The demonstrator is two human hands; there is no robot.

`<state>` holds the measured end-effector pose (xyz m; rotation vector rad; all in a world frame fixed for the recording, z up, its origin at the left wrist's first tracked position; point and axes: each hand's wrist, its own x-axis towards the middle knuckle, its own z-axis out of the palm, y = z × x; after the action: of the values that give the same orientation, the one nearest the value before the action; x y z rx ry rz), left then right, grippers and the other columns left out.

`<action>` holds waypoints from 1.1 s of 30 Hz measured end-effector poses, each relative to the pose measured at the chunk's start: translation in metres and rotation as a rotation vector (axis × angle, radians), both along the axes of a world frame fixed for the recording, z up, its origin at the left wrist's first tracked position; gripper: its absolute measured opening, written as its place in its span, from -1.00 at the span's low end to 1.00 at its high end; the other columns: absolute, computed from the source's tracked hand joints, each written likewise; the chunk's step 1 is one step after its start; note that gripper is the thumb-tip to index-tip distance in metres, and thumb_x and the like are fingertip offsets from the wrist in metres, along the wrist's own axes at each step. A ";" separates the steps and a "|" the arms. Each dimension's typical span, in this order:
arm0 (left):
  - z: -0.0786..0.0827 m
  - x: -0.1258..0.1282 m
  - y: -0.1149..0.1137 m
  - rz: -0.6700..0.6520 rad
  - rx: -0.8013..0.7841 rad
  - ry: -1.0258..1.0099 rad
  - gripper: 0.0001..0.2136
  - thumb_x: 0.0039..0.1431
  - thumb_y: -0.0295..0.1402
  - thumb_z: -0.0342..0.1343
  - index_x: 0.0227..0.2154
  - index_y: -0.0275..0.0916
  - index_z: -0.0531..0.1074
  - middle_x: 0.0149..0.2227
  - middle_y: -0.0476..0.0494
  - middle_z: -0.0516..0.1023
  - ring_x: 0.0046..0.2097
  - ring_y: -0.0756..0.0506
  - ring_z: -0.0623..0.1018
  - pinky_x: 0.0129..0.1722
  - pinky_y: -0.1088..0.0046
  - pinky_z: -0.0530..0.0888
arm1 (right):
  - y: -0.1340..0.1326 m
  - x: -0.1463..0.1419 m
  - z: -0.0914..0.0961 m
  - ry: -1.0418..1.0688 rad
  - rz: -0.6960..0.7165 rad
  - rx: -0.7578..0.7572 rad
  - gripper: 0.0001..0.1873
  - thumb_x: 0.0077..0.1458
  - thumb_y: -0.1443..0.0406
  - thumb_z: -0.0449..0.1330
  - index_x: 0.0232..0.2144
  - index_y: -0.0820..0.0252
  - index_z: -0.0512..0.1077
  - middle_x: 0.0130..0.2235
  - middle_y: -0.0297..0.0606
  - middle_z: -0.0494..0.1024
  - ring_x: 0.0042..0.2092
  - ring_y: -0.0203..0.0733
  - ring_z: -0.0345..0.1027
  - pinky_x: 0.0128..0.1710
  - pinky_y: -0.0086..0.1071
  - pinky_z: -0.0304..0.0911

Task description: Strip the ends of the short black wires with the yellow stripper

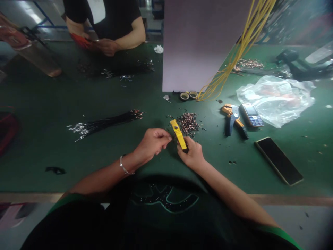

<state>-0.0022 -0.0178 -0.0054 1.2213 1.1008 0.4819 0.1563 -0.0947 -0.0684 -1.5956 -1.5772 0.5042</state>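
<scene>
- Yellow tool: 1, at the near-left edge of the pile, tilted, head pointing away from the body.
- Right hand: wrapped round its lower end, likely to keep the head clear.
- Left hand: fingertips pinched just left of the tool, near the pile; can't tell what's between them. Probably held close so both hands meet.
- Pile: 1, coppery and dark bits, too many to count.
- Black wires: 1 bundle left of pile, coppery ends facing it, probably for easy reach. Strands uncountable.
- Tape rolls: 2, just beyond pile.
- Right of pile: 1 stripper, 1 keypad phone, 1 smartphone; likely parked out of the way.
- Co-worker: 1, beyond pile to the left.
</scene>
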 end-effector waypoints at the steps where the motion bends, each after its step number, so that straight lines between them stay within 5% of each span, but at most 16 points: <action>1: 0.000 -0.001 0.001 0.007 0.020 0.016 -0.93 0.06 -0.44 0.14 -0.49 -0.29 0.46 -0.70 0.11 0.30 -0.74 0.16 0.16 -0.75 0.57 0.05 | 0.001 0.001 0.003 0.062 0.009 -0.030 -0.89 -0.02 0.32 0.15 -0.35 0.14 0.33 -0.51 -0.35 0.46 -0.52 -0.24 0.33 -0.48 -0.38 0.25; 8: 0.008 -0.011 0.012 0.038 0.299 0.115 -0.90 0.05 -0.39 0.16 -0.40 -0.28 0.55 -0.63 0.06 0.39 -0.63 0.12 0.26 -0.63 0.57 0.19 | -0.002 0.018 0.022 0.661 0.210 -0.263 -0.78 -0.03 0.31 0.24 -0.27 0.21 0.36 -0.42 -0.33 0.46 -0.47 -0.26 0.37 -0.42 -0.33 0.32; 17: 0.023 -0.022 0.024 0.025 0.472 0.147 -0.89 0.03 -0.40 0.18 -0.40 -0.27 0.58 -0.48 -0.03 0.52 -0.52 0.09 0.35 -0.53 0.55 0.25 | -0.006 0.027 0.025 0.868 0.400 -0.373 -0.65 -0.03 0.29 0.32 -0.16 0.21 0.40 -0.30 -0.24 0.48 -0.33 -0.19 0.41 -0.31 -0.26 0.35; 33: 0.012 -0.018 0.028 0.051 0.275 -0.053 -0.94 -0.06 -0.42 0.23 -0.48 -0.28 0.56 -0.65 0.05 0.38 -0.65 0.11 0.25 -0.63 0.51 0.18 | -0.005 0.022 0.020 1.053 0.563 -0.457 -0.59 -0.07 0.26 0.36 -0.15 0.25 0.41 -0.32 -0.21 0.49 -0.35 -0.17 0.42 -0.33 -0.25 0.36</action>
<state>-0.0203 0.0099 0.0063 1.4134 1.0461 0.7192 0.1779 -0.0993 -0.0481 -0.8226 -1.0526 1.7637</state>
